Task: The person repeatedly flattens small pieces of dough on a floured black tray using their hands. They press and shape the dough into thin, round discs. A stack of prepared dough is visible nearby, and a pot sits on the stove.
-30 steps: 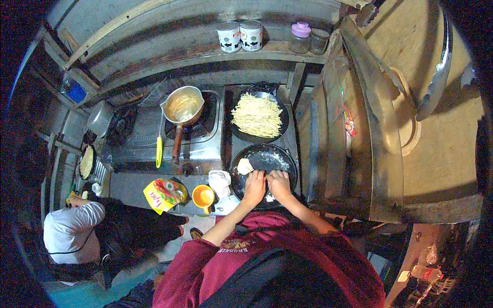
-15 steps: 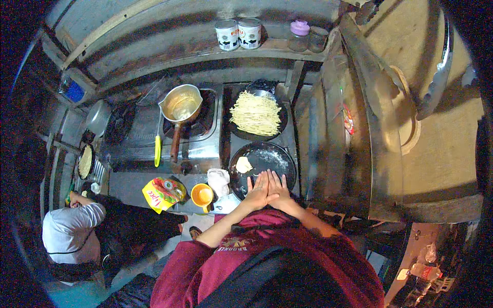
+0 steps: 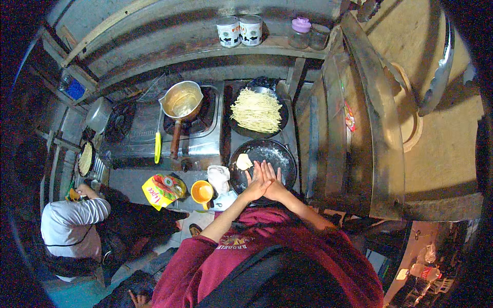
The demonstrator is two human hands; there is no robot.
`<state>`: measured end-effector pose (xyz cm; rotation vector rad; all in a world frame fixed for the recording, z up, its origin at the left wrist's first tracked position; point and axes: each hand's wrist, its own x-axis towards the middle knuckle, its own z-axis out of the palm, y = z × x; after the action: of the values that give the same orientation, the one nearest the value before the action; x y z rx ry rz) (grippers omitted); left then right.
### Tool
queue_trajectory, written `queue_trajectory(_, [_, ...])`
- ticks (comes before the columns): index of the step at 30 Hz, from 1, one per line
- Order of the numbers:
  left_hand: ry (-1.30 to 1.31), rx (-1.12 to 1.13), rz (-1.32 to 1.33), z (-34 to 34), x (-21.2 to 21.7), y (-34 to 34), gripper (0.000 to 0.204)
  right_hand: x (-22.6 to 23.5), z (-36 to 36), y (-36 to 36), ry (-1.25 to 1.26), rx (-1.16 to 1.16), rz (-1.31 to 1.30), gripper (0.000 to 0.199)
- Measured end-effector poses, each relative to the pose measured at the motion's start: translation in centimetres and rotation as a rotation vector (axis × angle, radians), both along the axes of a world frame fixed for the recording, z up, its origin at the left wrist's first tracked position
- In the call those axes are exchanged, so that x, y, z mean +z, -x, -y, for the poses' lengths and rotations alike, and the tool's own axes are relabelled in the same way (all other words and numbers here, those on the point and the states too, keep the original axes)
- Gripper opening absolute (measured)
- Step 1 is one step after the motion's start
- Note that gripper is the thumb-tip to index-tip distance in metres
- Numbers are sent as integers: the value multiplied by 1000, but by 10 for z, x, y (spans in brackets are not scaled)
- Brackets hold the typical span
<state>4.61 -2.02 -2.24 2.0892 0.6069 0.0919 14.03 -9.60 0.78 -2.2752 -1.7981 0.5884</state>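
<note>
Over the near part of a round black tray [image 3: 280,154], dusted with white flour, my left hand [image 3: 257,188] and my right hand [image 3: 276,189] are laid together. Their palms meet or overlap, and the fingers of both stretch out forward. Whatever may lie between the palms is hidden. A pale lump of dough [image 3: 243,162] rests on the tray, just beyond my left fingertips. Behind this tray, a second dark round pan [image 3: 250,133] bears a heap of thin pale yellow strips [image 3: 255,110].
A saucepan [image 3: 182,100] stands on the gas stove [image 3: 144,149], near a yellow-green handle [image 3: 157,148]. To my left are an orange mug [image 3: 202,191], a white cloth [image 3: 219,178] and a yellow pouch [image 3: 163,190]. Someone in a white shirt [image 3: 69,228] works at far left; another person's hand [image 3: 138,299] shows below.
My joined hands have slid against each other and shifted slightly left, with fingers more overlapped. The person at left has moved an arm, and another person's hand has appeared at the lower edge.
</note>
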Motion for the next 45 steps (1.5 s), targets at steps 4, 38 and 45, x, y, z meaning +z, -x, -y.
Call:
queue_trajectory(4, [53, -42, -50, 8, 5, 13, 98, 24, 11, 6, 259, 62, 41, 81])
queue_trajectory(38, [-149, -224, -272, 13, 18, 24, 107, 11, 16, 2, 161, 106, 176, 73])
queue_trajectory(45, [-189, -116, -244, 8, 20, 15, 105, 3, 3, -6, 135, 40, 138, 75])
